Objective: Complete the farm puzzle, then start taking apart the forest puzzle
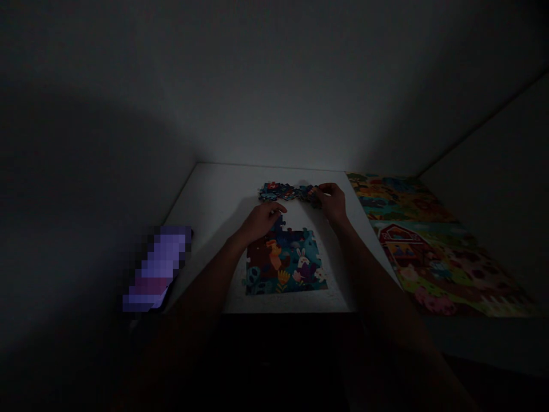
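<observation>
A partly joined jigsaw puzzle (285,260) lies flat near the front of the white table, showing a fox-like animal and a white rabbit on teal and brown. Over its upper left edge is my left hand (262,220), fingers loosely bent and apart, with nothing visible between them. A heap of loose puzzle pieces (283,191) stretches across the table behind the puzzle. At the heap's right end, my right hand (334,201) pinches a puzzle piece (316,193); its outline is hard to make out in the dim light.
A blurred, lit purple screen (160,266) stands by the left edge of the white table (214,194). Two colourful farm and animal pictures (441,269) lie to the right. Pale walls (266,86) rise behind and at the sides.
</observation>
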A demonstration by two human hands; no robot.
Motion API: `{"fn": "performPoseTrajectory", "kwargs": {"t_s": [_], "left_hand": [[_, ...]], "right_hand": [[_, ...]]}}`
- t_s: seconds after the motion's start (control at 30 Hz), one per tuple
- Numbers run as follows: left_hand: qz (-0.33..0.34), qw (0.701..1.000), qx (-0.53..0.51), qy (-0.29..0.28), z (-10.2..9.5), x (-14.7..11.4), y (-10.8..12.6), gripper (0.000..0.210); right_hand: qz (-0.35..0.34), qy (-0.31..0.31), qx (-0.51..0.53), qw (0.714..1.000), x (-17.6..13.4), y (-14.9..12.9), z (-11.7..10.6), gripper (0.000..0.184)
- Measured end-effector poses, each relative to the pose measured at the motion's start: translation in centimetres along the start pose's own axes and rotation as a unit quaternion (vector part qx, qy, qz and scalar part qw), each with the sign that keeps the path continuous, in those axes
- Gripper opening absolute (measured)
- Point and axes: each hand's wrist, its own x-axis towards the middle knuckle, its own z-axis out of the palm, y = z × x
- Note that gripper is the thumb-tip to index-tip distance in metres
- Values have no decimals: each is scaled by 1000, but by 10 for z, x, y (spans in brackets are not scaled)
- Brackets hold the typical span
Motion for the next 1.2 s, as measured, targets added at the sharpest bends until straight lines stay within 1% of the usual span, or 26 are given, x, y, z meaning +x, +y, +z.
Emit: {"fn": "performPoseTrajectory", "kwargs": {"t_s": [0.07, 0.1, 0.2, 0.3, 0.4, 0.47, 0.57, 0.73, 0.87, 0.97, 1.03, 1.07, 1.13, 1.2], "left_hand": [[12, 1000, 9, 1, -1, -1, 0, 22], [18, 1000, 11, 3, -2, -1, 0, 21], [35, 999, 3, 11, -3, -2, 0, 20], [32, 999, -28, 12, -5, -4, -1, 18], [10, 998, -61, -11, -7, -5, -3, 18], [-1, 997, -77, -27, -8, -5, -5, 19], [-6, 994, -100, -34, -10, -5, -5, 20], [-15, 990, -131, -50, -15, -6, -3, 18], [-19, 991, -133, -12, -14, -6, -1, 16], [-30, 990, -136, 11, -13, -7, 1, 17], [-38, 990, -136, 18, -13, -8, 3, 17], [-40, 990, -137, 21, -13, -8, 4, 18], [-41, 989, -142, 29, -14, -9, 5, 18], [-44, 986, -156, 29, -15, -8, 5, 18]], "right_hand": [[-3, 67, -5, 998, -2, -3, 2, 38], [-2, 82, -3, 997, -3, -5, 3, 38], [-1, 60, -3, 998, -6, -10, 5, 37], [-33, 50, -32, 998, -8, -13, 5, 29], [-67, 52, -75, 994, -8, -13, 6, 24], [-83, 37, -97, 991, -8, -12, 6, 22], [-103, 11, -114, 988, -7, -10, 8, 19], [-123, -8, -139, 983, -7, -12, 9, 19], [-160, -5, -170, 972, -11, -20, 8, 17], [-189, -12, -163, 968, -16, -31, 8, 17], [-190, -41, -140, 971, -21, -38, 10, 16], [-183, -70, -127, 972, -24, -42, 11, 15], [-163, -150, -105, 970, -29, -48, 14, 15], [-146, -235, -90, 957, -34, -53, 18, 15]]}}
